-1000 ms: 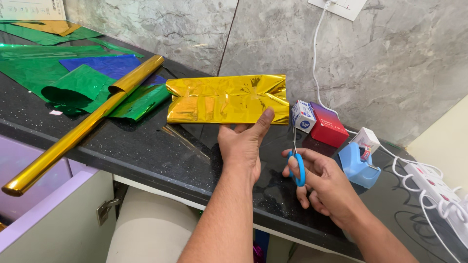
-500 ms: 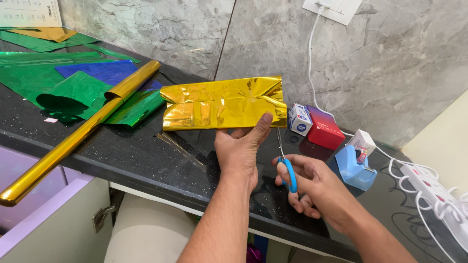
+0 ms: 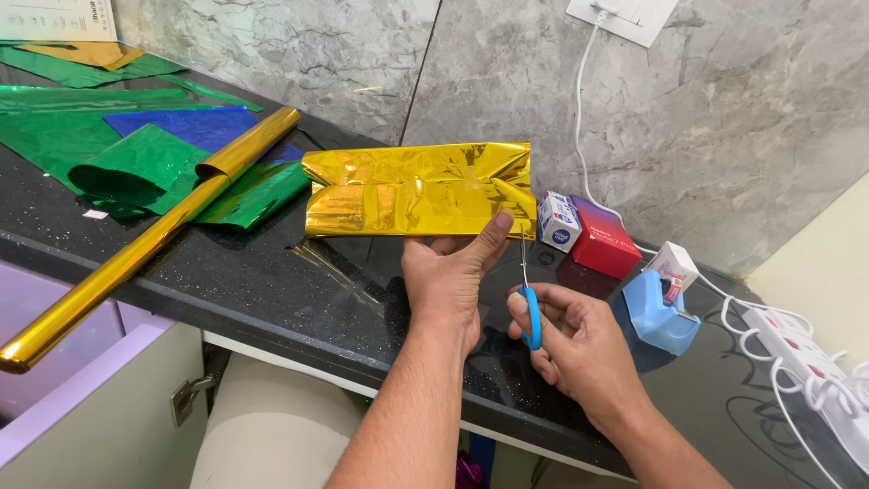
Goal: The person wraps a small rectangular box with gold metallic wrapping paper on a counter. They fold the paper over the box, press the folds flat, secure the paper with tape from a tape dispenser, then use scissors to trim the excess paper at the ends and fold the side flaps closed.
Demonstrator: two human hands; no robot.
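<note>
A folded sheet of shiny gold foil paper (image 3: 407,188) is held up above the black counter (image 3: 235,281). My left hand (image 3: 450,276) grips its lower right edge, thumb on the front. My right hand (image 3: 575,344) holds blue-handled scissors (image 3: 528,288), blades pointing up beside the foil's right edge, just under its lower corner. Whether the blades touch the foil I cannot tell.
A long gold foil roll (image 3: 145,240) lies diagonally on the counter, over green (image 3: 136,163) and blue foil sheets (image 3: 195,127). Right of the foil are a small white-blue box (image 3: 558,220), a red box (image 3: 605,238), a blue tape dispenser (image 3: 665,303) and a white power strip (image 3: 806,358) with cable.
The gold foil sheet has risen slightly in my left hand. My right hand has brought the scissors left and up, closer to the foil's right edge.
</note>
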